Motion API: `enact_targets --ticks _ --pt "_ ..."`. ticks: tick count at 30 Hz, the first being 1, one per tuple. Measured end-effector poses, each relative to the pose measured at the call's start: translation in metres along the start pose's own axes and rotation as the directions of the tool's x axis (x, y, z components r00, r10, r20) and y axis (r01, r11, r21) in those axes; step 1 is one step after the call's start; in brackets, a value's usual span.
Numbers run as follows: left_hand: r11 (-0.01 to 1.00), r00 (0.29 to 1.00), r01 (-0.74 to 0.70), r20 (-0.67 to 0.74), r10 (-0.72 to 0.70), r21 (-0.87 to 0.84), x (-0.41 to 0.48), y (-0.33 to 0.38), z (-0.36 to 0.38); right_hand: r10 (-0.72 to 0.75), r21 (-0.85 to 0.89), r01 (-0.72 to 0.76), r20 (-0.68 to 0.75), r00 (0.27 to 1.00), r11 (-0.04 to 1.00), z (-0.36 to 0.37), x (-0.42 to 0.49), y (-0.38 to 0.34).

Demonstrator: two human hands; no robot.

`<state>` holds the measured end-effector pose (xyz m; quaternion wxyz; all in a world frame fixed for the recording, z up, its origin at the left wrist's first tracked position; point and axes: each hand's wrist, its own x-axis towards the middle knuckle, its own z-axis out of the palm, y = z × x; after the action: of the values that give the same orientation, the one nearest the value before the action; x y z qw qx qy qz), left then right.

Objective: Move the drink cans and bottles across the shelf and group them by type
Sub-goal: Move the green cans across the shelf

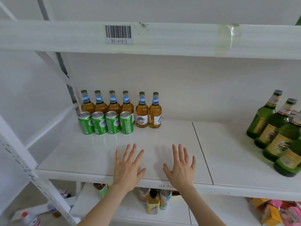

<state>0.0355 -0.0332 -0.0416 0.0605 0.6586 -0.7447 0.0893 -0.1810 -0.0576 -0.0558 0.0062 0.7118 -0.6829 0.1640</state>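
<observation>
far left of the seam (201, 150) in the shelf (91, 172) board, four green cans (112, 123) stood in a tight front row, touching side by side. right behind them, and running a little nearer the seam, six amber bottles (142, 111) stood upright in a line. the last two had no can in front of them.

my left hand (128, 165) lay flat near the front edge, left of the seam, with the fingers spread wide and holding nothing. my right hand (180, 167) lay the same way just beside it, closer to the seam, also spread and holding nothing. i could not tell whether the palms pressed the board or hung just over it.

well right of the seam, the green bottles (275, 126) stood crowded together at the far end, some partly cut off by the edge of view, so i could not count them.

i judged that i was between moves: cans and amber bottles looked sorted, while the green bottles looked like the lot to deal with. the next move would call for my right hand to reach across the seam and close round one bottle's body, lifting it clear without knocking the ones packed against it.
</observation>
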Motion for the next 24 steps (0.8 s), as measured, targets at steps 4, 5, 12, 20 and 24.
enact_targets --ticks 4,5,12,20,24 --pt "1.000 1.000 0.023 -0.007 -0.023 0.004 0.010 -0.050 0.001 0.001 -0.011 -0.001 0.027 1.000 1.000 0.011 0.018 -0.045" --pt "1.000 1.000 0.025 -0.018 -0.025 -0.001 0.012 -0.062 0.000 -0.001 -0.015 0.001 0.025 1.000 1.000 0.014 0.021 -0.055" --pt "0.999 1.000 -0.011 -0.023 0.012 0.041 0.032 -0.151 -0.002 0.045 -0.020 -0.045 0.018 0.999 0.999 0.030 0.048 -0.132" --pt "0.999 0.995 -0.045 -0.093 0.048 0.031 0.074 -0.214 -0.012 0.076 0.000 -0.076 -0.012 0.997 0.997 0.037 0.080 -0.193" --pt "0.997 0.991 -0.066 -0.118 0.069 0.033 0.105 -0.220 -0.013 0.069 0.034 -0.068 -0.034 0.997 0.997 0.038 0.107 -0.204"
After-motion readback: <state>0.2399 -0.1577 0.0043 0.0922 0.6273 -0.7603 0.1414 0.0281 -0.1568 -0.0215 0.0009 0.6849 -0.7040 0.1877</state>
